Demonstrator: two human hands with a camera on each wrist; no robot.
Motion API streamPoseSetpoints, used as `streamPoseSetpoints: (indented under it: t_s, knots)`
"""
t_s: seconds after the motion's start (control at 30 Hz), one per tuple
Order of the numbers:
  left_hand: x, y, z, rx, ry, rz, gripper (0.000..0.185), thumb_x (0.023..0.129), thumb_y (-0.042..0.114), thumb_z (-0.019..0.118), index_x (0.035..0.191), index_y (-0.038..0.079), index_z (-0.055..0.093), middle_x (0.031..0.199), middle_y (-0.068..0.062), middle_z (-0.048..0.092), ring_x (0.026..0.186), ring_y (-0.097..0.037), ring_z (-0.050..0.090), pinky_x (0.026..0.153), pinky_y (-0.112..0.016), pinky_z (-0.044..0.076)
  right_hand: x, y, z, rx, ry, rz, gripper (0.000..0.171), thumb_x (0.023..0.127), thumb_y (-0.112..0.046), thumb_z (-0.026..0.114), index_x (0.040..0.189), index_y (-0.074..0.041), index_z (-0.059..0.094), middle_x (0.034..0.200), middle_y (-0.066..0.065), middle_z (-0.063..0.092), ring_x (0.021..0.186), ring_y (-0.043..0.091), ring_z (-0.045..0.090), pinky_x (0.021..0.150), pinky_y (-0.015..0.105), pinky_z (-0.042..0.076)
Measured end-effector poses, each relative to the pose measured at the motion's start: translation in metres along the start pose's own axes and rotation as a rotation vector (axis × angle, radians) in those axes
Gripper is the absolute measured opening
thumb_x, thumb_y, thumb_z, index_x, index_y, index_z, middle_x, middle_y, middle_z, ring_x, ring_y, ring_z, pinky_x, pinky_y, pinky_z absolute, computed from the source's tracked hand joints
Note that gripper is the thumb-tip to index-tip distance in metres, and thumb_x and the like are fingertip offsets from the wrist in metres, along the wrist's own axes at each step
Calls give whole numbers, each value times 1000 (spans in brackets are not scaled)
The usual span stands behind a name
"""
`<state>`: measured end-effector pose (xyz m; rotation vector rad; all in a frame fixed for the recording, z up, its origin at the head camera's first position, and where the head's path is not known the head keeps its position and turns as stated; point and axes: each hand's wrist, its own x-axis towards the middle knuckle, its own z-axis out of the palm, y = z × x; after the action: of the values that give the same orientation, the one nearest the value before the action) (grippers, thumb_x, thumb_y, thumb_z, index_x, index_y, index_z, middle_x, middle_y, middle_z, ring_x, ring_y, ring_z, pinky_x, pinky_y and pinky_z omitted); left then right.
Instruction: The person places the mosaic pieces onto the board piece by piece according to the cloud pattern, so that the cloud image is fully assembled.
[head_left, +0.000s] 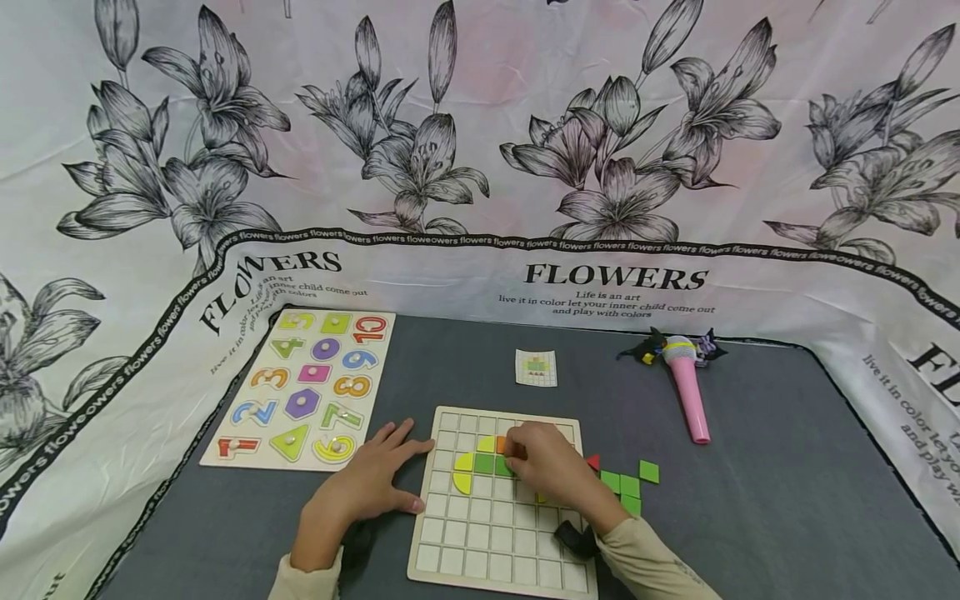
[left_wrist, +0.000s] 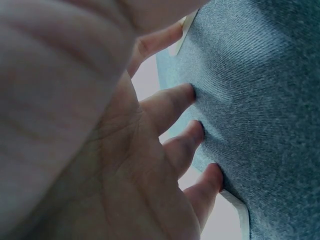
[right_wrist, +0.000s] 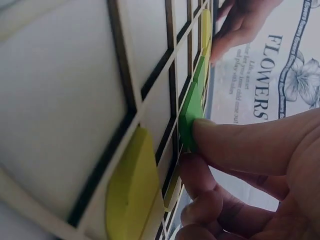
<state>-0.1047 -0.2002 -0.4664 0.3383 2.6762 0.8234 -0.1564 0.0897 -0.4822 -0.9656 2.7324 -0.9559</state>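
A wooden grid board [head_left: 468, 533] lies on the dark cloth, with several coloured tiles in its upper squares. My left hand [head_left: 367, 479] rests beside it, fingers spread, thumb and index finger at its left edge; other fingertips meet the cloth in the left wrist view. Over the board, my right hand [head_left: 547, 462] pinches a green square tile [right_wrist: 190, 112] between thumb and finger at the grid. Left of it sit another green tile [head_left: 483, 463], a yellow square [head_left: 486, 443] and yellow quarter-rounds [head_left: 462, 482]. An orange tile [head_left: 501, 445] is partly hidden by the fingers.
Loose green tiles [head_left: 630, 485] and a red triangle [head_left: 593, 462] lie right of the board. A number-and-shape puzzle [head_left: 352, 392] stands at left. Behind are a small pattern card [head_left: 536, 367] and a pink toy microphone [head_left: 687, 392]. A black object [head_left: 576, 540] is by my right wrist.
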Motion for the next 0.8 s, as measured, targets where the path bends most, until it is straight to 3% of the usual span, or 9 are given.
streamPoseSetpoints:
  t_s: [0.3,0.53,0.8]
  knots:
    - [0,0,0,-7,-1,0,83,79,30,97,153,15,61,171,-23,33,158,-52,20,120,-74,22,-1,-2,-1,31,-1,-4,24,90,4,79,77,-14,70,76,-11,58,70,7,50,64,29,45]
    - [-1,0,0,-14,5,7,83,79,29,97,153,14,61,170,-24,33,157,-53,20,119,-74,23,-12,8,-9,163,24,25,17,95,-1,77,85,-15,73,76,-12,60,67,6,51,60,28,46]
    - [-1,0,0,-16,8,14,83,79,29,97,152,14,61,170,-24,33,157,-53,20,119,-75,23,-25,17,-24,286,84,106,2,98,-8,78,96,-10,78,85,-9,66,75,11,58,67,31,51]
